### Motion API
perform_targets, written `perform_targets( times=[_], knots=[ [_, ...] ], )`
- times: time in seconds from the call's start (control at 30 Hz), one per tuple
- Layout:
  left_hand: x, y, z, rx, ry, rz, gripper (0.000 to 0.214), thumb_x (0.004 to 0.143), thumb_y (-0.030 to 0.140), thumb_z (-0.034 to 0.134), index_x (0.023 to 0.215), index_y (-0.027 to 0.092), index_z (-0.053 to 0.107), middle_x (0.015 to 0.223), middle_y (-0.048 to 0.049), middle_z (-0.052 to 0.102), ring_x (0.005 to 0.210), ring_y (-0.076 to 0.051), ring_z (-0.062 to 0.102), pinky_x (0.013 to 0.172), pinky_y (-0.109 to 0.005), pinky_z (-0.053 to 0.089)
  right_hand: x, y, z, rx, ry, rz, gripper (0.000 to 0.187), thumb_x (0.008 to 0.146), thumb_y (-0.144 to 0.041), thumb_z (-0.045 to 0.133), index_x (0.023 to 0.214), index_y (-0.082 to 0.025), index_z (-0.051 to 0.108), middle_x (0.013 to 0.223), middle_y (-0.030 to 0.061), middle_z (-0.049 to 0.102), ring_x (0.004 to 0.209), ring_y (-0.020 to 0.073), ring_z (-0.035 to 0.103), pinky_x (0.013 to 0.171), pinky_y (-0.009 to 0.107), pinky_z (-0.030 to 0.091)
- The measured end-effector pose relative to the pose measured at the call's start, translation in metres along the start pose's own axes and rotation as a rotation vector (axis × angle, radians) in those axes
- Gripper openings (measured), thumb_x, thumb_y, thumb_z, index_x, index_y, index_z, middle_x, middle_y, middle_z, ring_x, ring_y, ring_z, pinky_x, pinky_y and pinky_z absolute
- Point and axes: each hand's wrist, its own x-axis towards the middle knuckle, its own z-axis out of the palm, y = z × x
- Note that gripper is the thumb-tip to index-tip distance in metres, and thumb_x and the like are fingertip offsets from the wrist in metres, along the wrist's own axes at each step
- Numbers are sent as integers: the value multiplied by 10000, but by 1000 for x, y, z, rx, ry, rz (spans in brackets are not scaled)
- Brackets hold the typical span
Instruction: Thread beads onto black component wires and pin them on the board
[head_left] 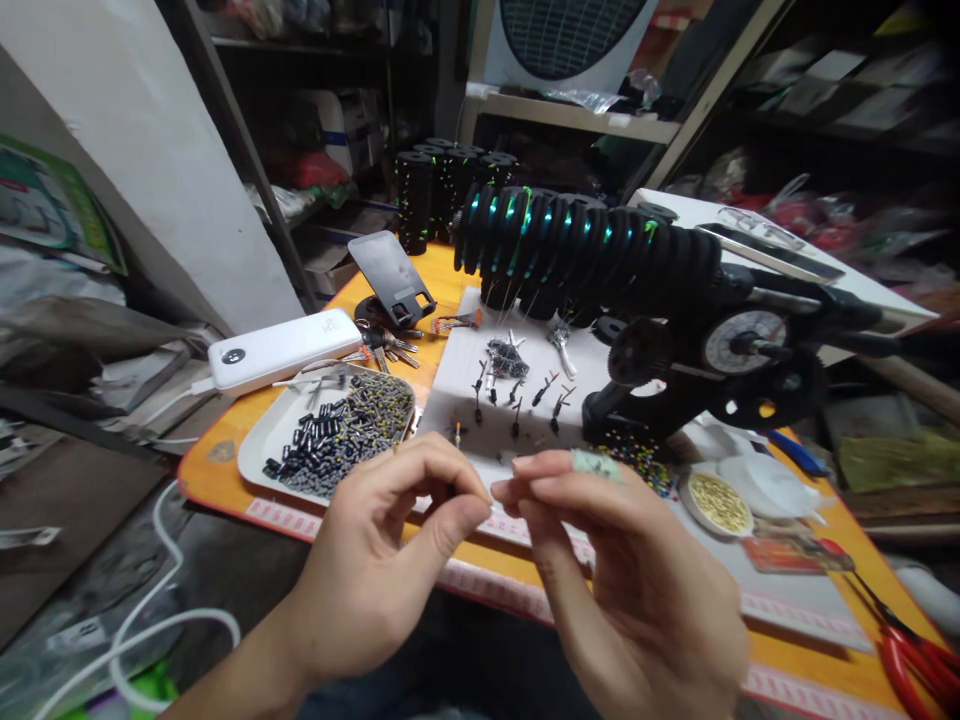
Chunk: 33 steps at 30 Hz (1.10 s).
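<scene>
My left hand [394,545] is closed in a pinch, its thumb and index fingertip meeting above the front edge of the table. Opposite it, my right hand [622,570] has its thumb drawn up against the fingers, with a green patterned strip [596,466] round one finger. The fingertips of both hands nearly touch; whatever lies between them is too small to make out. Just beyond, several small black pieces with thin stems [516,420] stand on the white board [457,375]. Left of them is a tray [251,450] of small black and grey-yellow parts.
A black winding machine [645,350] carries a row of black spools [585,240] with green line. Further items are a white power bank [285,350], a phone stand [390,275], keys [386,345], coloured beads [637,460], a dish of gold-coloured parts [720,503] and a red-handled tool [904,650].
</scene>
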Motion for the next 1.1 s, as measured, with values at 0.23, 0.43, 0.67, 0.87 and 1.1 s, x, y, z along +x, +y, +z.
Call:
perform_targets(
  times=[0.23, 0.43, 0.67, 0.87, 1.1],
  knots=[
    [0, -5, 6, -142, 57, 0, 147, 963, 172, 662, 824, 220, 664, 809, 29, 609, 784, -112, 592, 738, -187, 490, 13, -5, 11, -32, -40, 89, 151, 919, -55, 618, 967, -192, 661, 841, 23, 651, 814, 134, 639, 696, 250, 542],
    [-2, -4, 3, -14, 32, 4, 148, 974, 146, 619, 850, 227, 623, 843, 27, 590, 796, -119, 578, 722, -205, 479, 13, 2, 11, -356, 38, -253, 190, 857, 6, 662, 963, -152, 666, 968, 82, 621, 893, 163, 613, 725, 285, 575],
    [2, -4, -7, 149, -51, 70, 135, 952, 116, 622, 855, 210, 628, 820, 5, 631, 768, -140, 617, 704, -251, 507, 18, 9, 2, -517, -90, -573, 150, 870, -1, 673, 898, -147, 656, 919, 108, 718, 994, 227, 627, 804, 328, 599],
    [7, -14, -10, 330, -2, 510, 228, 868, -25, 701, 1014, 150, 688, 894, -47, 720, 847, -132, 701, 775, -208, 573, 25, 2, 4, -99, -139, -98, 189, 873, 13, 586, 887, -174, 609, 879, 31, 643, 865, 135, 608, 745, 273, 523],
    [14, -5, -19, 516, -148, 644, 121, 913, 33, 656, 964, 143, 662, 841, -63, 713, 757, -144, 685, 719, -227, 587, 27, 1, -9, -34, -332, 41, 174, 881, -21, 595, 895, -193, 569, 891, -14, 597, 854, 106, 587, 758, 240, 466]
  ],
)
